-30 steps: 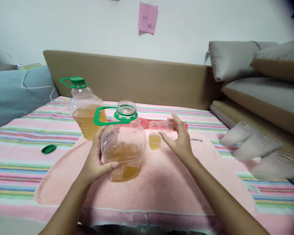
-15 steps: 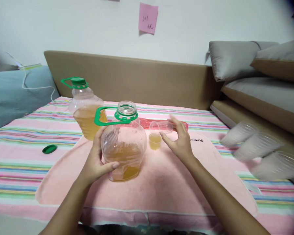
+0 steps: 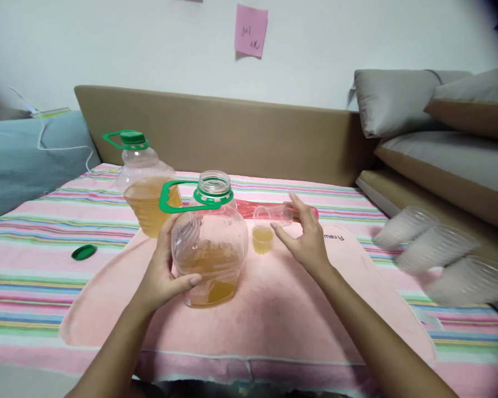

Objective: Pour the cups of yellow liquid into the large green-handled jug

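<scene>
An uncapped clear jug (image 3: 209, 243) with a green handle and some yellow liquid stands on the pink mat (image 3: 299, 320). My left hand (image 3: 168, 271) is wrapped round its left side. Right of the jug is a small clear cup (image 3: 263, 240) holding yellow liquid. Just beside that cup, my right hand (image 3: 305, 237) has its fingers apart and holds nothing. Behind it, another clear cup (image 3: 280, 214) lies on its side by a red plastic bag (image 3: 249, 209).
A capped jug (image 3: 149, 188) stands at the back left, and a green cap (image 3: 83, 252) lies at the left. Stacks of clear cups (image 3: 435, 249) lie at the right, near piled cushions (image 3: 452, 160). A brown backboard (image 3: 216, 132) runs along the back.
My right hand has shifted very slightly and its fingers look sharper. My left hand and the jug have stayed in place.
</scene>
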Available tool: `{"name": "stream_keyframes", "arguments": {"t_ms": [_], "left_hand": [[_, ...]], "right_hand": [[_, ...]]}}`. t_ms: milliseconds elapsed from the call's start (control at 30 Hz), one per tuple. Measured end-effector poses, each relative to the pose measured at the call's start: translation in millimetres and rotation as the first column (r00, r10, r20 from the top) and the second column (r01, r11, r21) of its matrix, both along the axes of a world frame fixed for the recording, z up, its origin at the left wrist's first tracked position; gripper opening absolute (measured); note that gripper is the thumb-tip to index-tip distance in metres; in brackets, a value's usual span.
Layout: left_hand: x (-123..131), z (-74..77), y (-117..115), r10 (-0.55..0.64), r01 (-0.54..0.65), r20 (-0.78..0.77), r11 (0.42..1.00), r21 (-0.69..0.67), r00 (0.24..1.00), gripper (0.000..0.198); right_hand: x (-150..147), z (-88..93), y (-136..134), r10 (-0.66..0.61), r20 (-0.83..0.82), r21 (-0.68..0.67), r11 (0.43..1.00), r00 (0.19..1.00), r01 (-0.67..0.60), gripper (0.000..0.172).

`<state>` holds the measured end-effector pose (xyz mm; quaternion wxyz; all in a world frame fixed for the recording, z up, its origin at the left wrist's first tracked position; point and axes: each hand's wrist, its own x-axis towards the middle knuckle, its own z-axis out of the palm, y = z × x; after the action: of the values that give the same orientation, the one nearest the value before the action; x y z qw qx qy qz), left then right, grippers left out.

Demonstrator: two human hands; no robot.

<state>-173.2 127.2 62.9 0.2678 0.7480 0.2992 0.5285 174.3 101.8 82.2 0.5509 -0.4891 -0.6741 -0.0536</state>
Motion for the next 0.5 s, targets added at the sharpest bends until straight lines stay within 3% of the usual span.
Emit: {"name": "stream_keyframes", "arguments": {"t_ms": [167,300,500], "left_hand": [[0.3,0.7,-0.6,0.012,-0.012,0.001,1.000,-0.022,1.000,0.117],[0.4,1.3,-1.8,0.009,-0.009,0.004,0.999,-0.041,1.000,0.116],[0.7,2.3,-2.2,0.008,-0.008,-0.004,1.000,-0.030,1.000,0.117]], "right_hand": [[-0.9,-0.2,-0.5,0.001,-0.035,0.001,1.000,0.999,-0.001,0.064],[-0.8,1.0,-1.2,-0.002,0.009,0.033,0.999,1.000,0.002,0.053],[-0.9,1.8,-2.4,-0.002,0.042,0.054,0.999,0.999,0.000,0.051]]}}
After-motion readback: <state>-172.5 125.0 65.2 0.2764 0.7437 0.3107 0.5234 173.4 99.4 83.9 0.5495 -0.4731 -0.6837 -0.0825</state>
